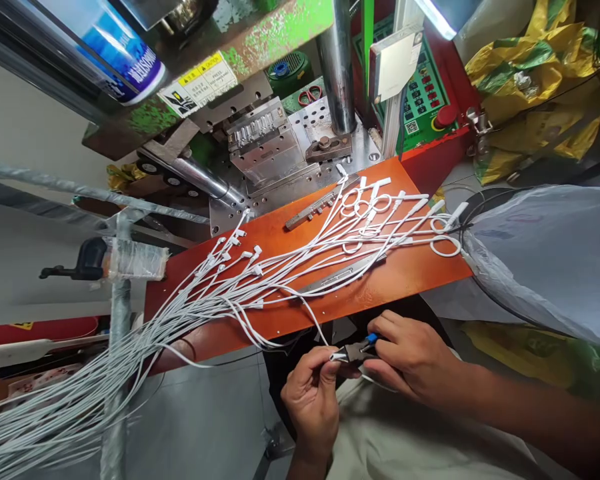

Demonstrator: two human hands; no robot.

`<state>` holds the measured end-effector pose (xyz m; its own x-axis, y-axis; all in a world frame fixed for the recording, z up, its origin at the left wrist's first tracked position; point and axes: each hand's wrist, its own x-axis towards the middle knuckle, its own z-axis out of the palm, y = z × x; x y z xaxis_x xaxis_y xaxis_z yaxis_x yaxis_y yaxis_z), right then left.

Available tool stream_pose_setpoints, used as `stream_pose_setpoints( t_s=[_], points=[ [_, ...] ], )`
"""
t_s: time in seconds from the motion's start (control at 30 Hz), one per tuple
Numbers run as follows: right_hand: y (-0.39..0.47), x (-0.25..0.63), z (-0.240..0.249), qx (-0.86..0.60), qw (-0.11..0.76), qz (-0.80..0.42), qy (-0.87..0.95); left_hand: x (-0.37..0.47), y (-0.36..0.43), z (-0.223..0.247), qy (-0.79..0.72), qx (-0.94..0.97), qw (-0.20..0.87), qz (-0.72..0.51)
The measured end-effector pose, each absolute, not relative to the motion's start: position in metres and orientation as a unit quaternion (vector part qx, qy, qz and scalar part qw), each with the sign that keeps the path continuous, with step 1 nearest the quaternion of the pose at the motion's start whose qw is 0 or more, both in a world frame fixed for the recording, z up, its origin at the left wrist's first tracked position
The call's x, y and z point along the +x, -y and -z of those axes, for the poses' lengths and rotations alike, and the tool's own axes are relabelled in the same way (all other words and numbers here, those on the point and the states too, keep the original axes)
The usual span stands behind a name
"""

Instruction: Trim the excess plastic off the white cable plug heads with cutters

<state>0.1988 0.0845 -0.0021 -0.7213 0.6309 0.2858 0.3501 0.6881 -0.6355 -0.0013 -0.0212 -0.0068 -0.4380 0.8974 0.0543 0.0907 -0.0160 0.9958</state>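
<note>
My left hand (311, 393) pinches the white end of a cable (337, 357) between thumb and fingertips, in front of the orange board's near edge. Wrapped round a small pair of blue-handled cutters (359, 349), my right hand (411, 353) holds their metal jaws against that white end. Many white cables (260, 287) with white connectors lie in a bundle across the orange board (430, 270). Two narrow metal bars lie on the board, one toward the machine (313, 212) and one partly under the cables (343, 272).
Behind the board stands a green press with a metal die block (267, 150). Red-handled scissors (311, 96) lie on its bed. A control panel with a red button (446, 117) is at the upper right. A wrapped post (123, 300) stands left, a plastic-lined container (550, 253) right.
</note>
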Motion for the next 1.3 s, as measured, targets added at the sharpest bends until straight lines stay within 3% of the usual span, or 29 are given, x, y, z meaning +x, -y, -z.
stream_pose_setpoints(
  t_s=[0.7, 1.3],
  points=[
    [-0.096, 0.199, 0.006, -0.241, 0.236, -0.259, 0.905, -0.005, 0.018, 0.007, -0.582, 0.413, 0.366, -0.598],
    [-0.095, 0.2, 0.003, -0.251, 0.242, -0.249, 0.904, -0.005, 0.015, 0.0, -0.61, 0.45, 0.32, -0.568]
  ],
)
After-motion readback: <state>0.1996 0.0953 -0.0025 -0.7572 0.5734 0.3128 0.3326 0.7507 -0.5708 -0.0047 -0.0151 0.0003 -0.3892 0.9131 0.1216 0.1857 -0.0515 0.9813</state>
